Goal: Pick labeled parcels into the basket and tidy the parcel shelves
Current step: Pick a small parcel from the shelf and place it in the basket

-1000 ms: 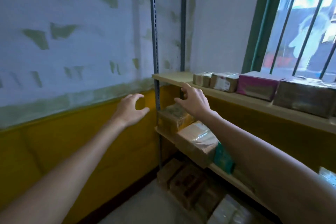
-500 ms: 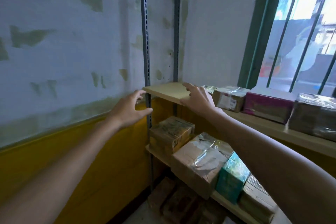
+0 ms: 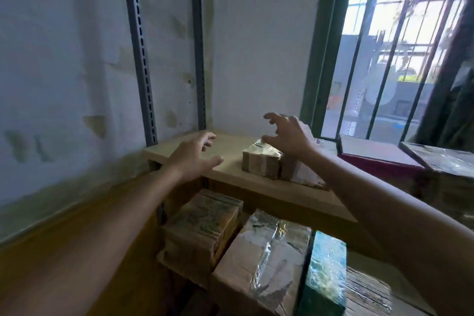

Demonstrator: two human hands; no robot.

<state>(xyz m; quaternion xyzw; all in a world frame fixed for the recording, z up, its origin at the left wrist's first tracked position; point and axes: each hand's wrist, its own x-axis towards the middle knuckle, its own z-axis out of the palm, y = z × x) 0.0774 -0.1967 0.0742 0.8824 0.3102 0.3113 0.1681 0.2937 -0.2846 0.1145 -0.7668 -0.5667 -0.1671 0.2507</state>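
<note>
**Fingers spread wide, nothing gripped**

The fingers (image 3: 208, 137) of your left hand (image 3: 191, 155) are extended and parted. The hand hovers over the left end of the top shelf (image 3: 230, 142), just in front of the two slotted metal uprights (image 3: 139, 46).

The fingers (image 3: 273, 117) of your right hand (image 3: 289, 137) are splayed and bent like a claw above the small taped parcel (image 3: 260, 161). The thumb tip sits right at the parcel's upper corner; you cannot tell whether it makes contact. Neither hand holds anything.

The small taped parcel stands on the top shelf, between your two hands. Touching its right side is a second parcel (image 3: 300, 173) with a white label, partly hidden by your right forearm. Further right along the same shelf sit a dark red box (image 3: 377, 159) and a dark film-wrapped box (image 3: 446, 169), below the barred window (image 3: 400, 46).

On the shelf below, a brown parcel (image 3: 202, 228), a large cardboard parcel (image 3: 264, 259) with shiny tape and a green box (image 3: 324, 272) stand side by side.
</note>
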